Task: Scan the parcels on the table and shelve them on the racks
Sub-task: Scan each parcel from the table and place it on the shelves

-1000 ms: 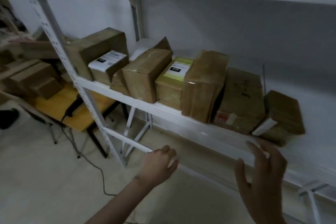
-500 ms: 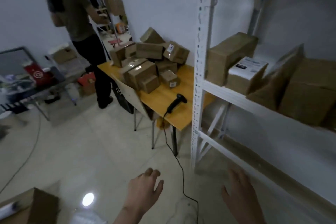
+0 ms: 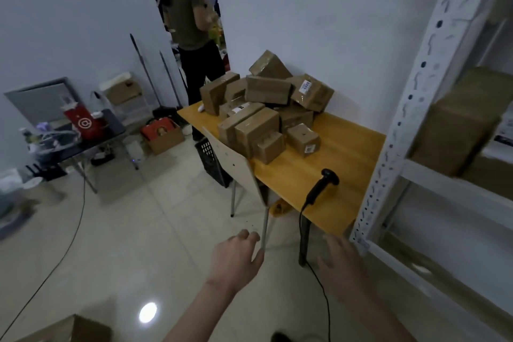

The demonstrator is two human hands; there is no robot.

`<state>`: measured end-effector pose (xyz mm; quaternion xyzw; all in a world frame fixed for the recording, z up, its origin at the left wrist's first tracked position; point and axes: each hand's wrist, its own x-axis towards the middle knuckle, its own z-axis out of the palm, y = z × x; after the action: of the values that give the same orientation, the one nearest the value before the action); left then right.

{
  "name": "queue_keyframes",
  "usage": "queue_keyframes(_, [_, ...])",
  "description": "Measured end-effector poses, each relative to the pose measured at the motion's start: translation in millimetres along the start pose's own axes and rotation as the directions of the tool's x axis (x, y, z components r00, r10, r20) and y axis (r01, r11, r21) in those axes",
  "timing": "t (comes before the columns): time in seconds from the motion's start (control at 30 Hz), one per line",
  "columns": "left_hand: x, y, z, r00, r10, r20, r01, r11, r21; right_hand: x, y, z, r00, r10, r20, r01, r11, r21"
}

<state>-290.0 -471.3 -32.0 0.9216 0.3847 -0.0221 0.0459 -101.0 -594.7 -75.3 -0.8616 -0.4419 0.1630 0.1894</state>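
While both hands hang empty, the parcels [image 3: 266, 108] wait ahead.
Left hand [image 3: 236, 257] and right hand [image 3: 342, 265] have loose fingers; the scanner [image 3: 319, 187] lies on the table [image 3: 347, 147] just beyond them, the rack [image 3: 410, 108] rightward.

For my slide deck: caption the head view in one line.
Both hands, left hand and right hand, empty, facing a pile of taped parcels and a barcode scanner on the wooden table.

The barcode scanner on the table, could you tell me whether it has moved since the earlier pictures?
No. The barcode scanner lies at the same spot near the yellow table's front edge, cable hanging over it; only the camera turned.
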Motion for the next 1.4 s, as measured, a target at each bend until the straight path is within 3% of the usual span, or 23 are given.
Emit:
queue_keyframes(0.43, [266.2, -70.6, -47.4, 0.99, 0.142, 0.002, -0.141, 0.983, 0.119, 258.8, -45.1, -4.4, 1.0, -0.003, 0.023, 0.006, 0.996, -0.093])
queue_keyframes(0.7, [400.0, -107.2, -61.8, 0.989, 0.146, -0.01, -0.144, 0.984, 0.107, 375.2, -74.0, -17.6, 0.999, -0.013, 0.03, 0.015, 0.997, -0.077])
queue_keyframes(1.0, [564.7, -140.9, -59.3, 0.934, 0.354, 0.039, -0.356, 0.927, 0.12, 517.0, -105.9, -25.7, 0.984, 0.162, -0.07, -0.167, 0.984, -0.065])
queue_keyframes(1.13, [637.1, -134.9, -70.3, 0.875, 0.484, 0.0, -0.48, 0.868, 0.131, 585.9, -105.0, -38.5, 0.918, 0.363, -0.159, -0.346, 0.93, 0.128])
queue_keyframes(1.3, [711.2, -123.3, -66.8, 0.813, 0.581, -0.035, -0.573, 0.81, 0.128, 667.9, -103.7, -60.9, 0.75, 0.611, -0.252, -0.476, 0.764, 0.435])
queue_keyframes(1.4, [745.5, -121.9, -60.0, 0.773, 0.633, -0.044, -0.625, 0.771, 0.122, 708.6, -97.7, -72.1, 0.636, 0.698, -0.33, -0.519, 0.703, 0.486])
